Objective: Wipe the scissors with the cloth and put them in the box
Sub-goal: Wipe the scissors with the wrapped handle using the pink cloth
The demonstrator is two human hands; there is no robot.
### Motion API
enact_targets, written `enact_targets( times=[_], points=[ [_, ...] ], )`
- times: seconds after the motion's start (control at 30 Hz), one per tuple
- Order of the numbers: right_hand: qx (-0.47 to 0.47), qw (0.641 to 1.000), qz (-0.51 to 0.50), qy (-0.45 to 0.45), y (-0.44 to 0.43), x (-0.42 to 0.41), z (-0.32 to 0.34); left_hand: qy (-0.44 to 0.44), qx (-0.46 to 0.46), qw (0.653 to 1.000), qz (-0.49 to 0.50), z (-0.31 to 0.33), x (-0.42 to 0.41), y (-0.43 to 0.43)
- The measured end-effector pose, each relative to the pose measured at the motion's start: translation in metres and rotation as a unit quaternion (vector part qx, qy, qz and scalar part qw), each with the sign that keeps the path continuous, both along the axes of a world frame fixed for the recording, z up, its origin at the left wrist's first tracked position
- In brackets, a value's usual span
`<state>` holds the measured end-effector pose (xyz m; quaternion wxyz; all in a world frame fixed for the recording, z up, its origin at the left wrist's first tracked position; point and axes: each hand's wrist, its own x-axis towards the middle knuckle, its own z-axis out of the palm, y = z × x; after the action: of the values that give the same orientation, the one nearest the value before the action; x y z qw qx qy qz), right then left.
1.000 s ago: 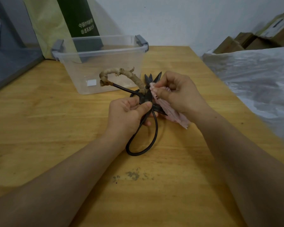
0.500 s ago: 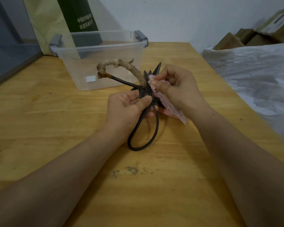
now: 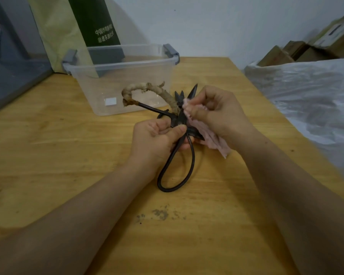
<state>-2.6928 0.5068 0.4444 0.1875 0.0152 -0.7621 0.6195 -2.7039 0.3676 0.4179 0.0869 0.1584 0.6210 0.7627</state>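
R hand [image 3: 216, 116]: fingertips [image 3: 195, 112] curled in a tight pinch on the pink cloth [image 3: 214, 140], pressing it against the dark metal of the scissors [image 3: 179, 118] just below the blade tips [image 3: 194, 90]. The rest of the cloth hangs down and right from under the palm.

L hand [image 3: 155, 143]: fingers curled round the scissors near the pivot, thumb [image 3: 178, 129] laid across the metal from the left. It holds the tool clear of the table [image 3: 48, 155].

Scissors layout: tips point up and away from the person. A bare black handle loop [image 3: 168, 191] hangs down toward the person. A 2nd loop, wrapped in tan strip [image 3: 147, 87], arcs off to the upper left. More than two points show near the cloth, so I cannot tell if this is one pair or two.

Status (judged): wipe step in hand, nothing in the box yet.

Key relation for the coming move: the clear box [image 3: 117, 65], top open, stands on the table beyond the hands, a little to the left, near them. The wrapped loop overlaps its front wall in view, contact not confirmed. The L hand is nearer the box and has the firm grip, so it is the likely carrier. The long axis runs roughly near-to-far, so the tips would enter first. The wide handles may need a turn to clear the rim
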Motion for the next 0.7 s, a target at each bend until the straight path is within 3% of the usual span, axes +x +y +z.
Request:
enact_targets(
  times=[0.1, 0.23, 0.3, 0.47, 0.6, 0.7],
  points=[
    [-0.045, 0.998, 0.041, -0.035, -0.005, 0.006, 0.001, 0.012, -0.008, 1.0, 0.006, -0.001, -0.004, -0.002],
    [-0.049, 0.995, -0.087, 0.014, 0.0, -0.008, 0.001, 0.013, -0.023, 1.0, 0.001, -0.002, 0.001, 0.003],
    [-0.051, 0.993, -0.103, 0.013, 0.003, -0.008, 0.001, 0.006, -0.01, 1.0, 0.001, -0.002, 0.002, 0.004],
    [-0.094, 0.991, 0.022, -0.092, 0.001, 0.004, 0.0, 0.006, -0.004, 1.0, -0.011, -0.002, -0.004, 0.0],
    [-0.056, 0.994, -0.092, 0.002, 0.01, -0.009, 0.001, 0.0, -0.009, 1.0, -0.019, -0.001, 0.001, 0.003],
    [-0.046, 0.994, -0.095, 0.028, 0.014, -0.009, 0.0, -0.005, -0.007, 1.0, -0.028, -0.001, 0.002, 0.004]
  ],
)
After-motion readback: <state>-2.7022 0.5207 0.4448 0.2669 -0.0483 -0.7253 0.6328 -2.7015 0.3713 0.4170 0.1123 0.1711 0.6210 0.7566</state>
